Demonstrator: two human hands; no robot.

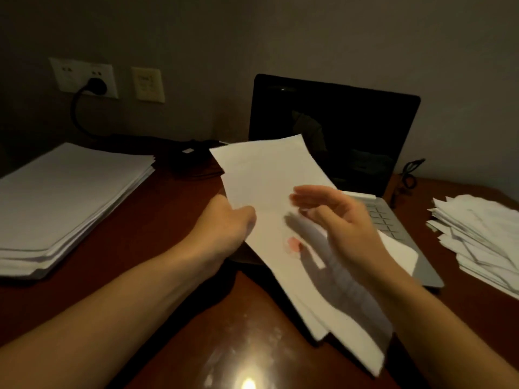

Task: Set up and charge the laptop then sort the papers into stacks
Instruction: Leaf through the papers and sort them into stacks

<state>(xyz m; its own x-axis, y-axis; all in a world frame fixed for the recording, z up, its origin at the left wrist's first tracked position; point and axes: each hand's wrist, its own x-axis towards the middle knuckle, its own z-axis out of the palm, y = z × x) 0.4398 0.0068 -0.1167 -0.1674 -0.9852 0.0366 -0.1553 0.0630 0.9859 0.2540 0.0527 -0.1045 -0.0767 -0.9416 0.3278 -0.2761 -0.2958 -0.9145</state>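
- Across the desk (157, 248): glossy wood, probably slick enough to send a dropped page skating toward the front edge.
- Behind the hands, the laptop (337, 130): open, screen dark, keyboard partly covered by paper, so at risk of a bumped lid or a page lost on the keys.
- Far left, the squared stack (64, 197): easily knocked askew by a careless drop.
- Far right, the ragged pile (477, 237): loose, uneven layers, prone to spilling.
- Above the desk, in front of the laptop, the held sheets (266, 175): fanned at the near end, gripped along one edge only, likely to slide apart.
- Left hand (233, 224): clamped on that left edge.
- Right hand (345, 220): apart from the left, fingers extended over the sheets, blurred; impossible to tell whether touching.
- Plug (97, 85): seated in the wall socket (70, 74); lead open to snagging.
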